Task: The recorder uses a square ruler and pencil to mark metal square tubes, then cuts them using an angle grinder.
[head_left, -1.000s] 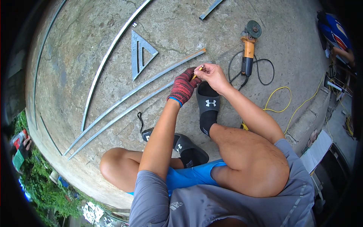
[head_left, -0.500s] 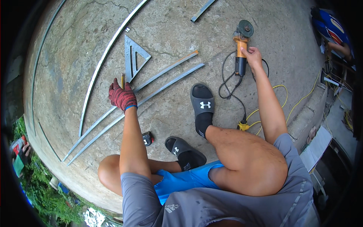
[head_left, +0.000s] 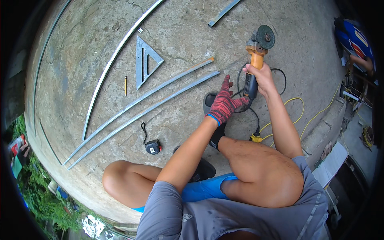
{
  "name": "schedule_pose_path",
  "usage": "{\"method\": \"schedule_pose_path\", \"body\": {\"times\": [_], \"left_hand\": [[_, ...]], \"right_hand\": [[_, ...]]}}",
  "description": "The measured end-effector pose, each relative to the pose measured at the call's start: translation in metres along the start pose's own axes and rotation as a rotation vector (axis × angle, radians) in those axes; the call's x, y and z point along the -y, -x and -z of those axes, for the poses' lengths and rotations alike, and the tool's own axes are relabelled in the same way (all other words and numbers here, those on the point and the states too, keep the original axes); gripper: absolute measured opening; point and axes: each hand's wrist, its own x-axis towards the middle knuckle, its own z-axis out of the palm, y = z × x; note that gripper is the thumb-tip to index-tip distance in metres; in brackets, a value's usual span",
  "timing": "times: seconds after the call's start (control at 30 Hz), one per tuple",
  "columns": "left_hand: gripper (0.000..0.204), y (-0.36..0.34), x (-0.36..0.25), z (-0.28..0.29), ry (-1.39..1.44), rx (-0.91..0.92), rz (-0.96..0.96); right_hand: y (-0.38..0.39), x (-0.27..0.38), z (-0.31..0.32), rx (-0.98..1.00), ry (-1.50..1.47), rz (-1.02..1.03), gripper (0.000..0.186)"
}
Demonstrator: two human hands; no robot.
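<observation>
My bare right hand [head_left: 262,78] is wrapped round the orange body of an angle grinder [head_left: 255,60], its dark disc pointing away from me. In a red and black knit glove, my left hand [head_left: 225,105] reaches to the grinder's black rear end with fingers spread; whether its thumb touches the handle I cannot tell. To the left lie two long metal bars [head_left: 160,84], slightly apart. Beyond them are a triangular speed square [head_left: 145,64] and a yellow pencil [head_left: 126,86]. A black tape measure [head_left: 152,147] with a wrist strap rests on the near side of the bars.
The grinder's black cord runs to a yellow connector [head_left: 256,138] and yellow extension cord [head_left: 302,110] beside my right leg. Another metal strip [head_left: 105,76] lies at far left, a short bar [head_left: 224,13] at the top. A person in blue [head_left: 356,40] is at the right edge.
My left hand has left the pencil and square beside the bars and moved right to the grinder. My right hand has lifted the grinder a little toward me.
</observation>
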Motion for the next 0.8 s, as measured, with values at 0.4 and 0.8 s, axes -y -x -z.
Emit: {"method": "schedule_pose_path", "body": {"times": [0.4,0.8], "left_hand": [[0.065,0.009,-0.036,0.014,0.433,0.539,-0.034],[0.102,0.012,-0.016,-0.023,0.010,0.238,-0.101]], "right_hand": [[0.027,0.065,-0.012,0.686,-0.637,-0.081,0.059],[0.041,0.074,-0.030,0.314,-0.103,-0.082,0.044]]}}
